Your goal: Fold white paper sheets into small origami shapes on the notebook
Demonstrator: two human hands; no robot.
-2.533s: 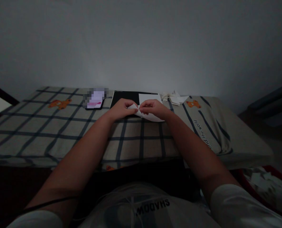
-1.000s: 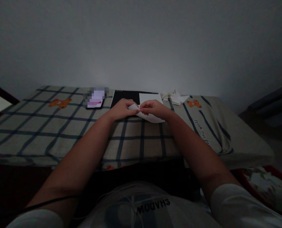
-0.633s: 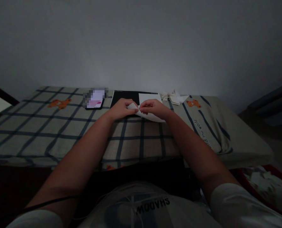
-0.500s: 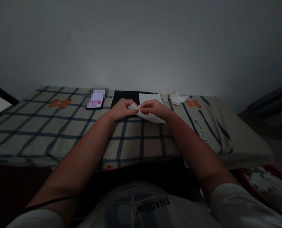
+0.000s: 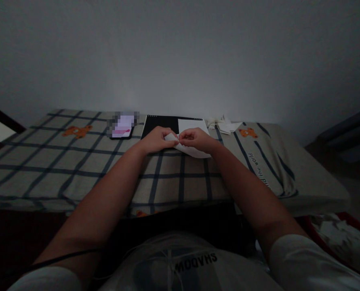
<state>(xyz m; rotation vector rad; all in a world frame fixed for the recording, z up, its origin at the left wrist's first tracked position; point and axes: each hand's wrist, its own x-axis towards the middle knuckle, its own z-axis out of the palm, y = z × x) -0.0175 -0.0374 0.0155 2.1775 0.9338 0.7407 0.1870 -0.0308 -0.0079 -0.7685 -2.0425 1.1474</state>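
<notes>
A sheet of white paper point(image 5: 194, 152) is held between my two hands, its loose edge curving down toward me. My left hand point(image 5: 158, 140) pinches the paper's left part between thumb and fingers. Close beside it, my right hand point(image 5: 198, 139) pinches the same sheet near its upper edge, fingertips almost meeting the left thumb. The fingers hide part of the paper. Behind the hands lies a black notebook point(image 5: 161, 122) with punched holes along its far edge, and another white sheet point(image 5: 192, 125) rests on its right half.
A phone point(image 5: 123, 125) with a lit screen lies to the left on the checked cloth point(image 5: 85, 169). Torn paper scraps point(image 5: 224, 125) are piled right of the notebook. At the lower right, a red bin point(image 5: 349, 220) holds more paper. A wall point(image 5: 180, 56) rises behind the table.
Both hands keep their pinch on the paper. The left part of the sheet sits slightly lower and flatter between the fingers. The view has shifted very little.
</notes>
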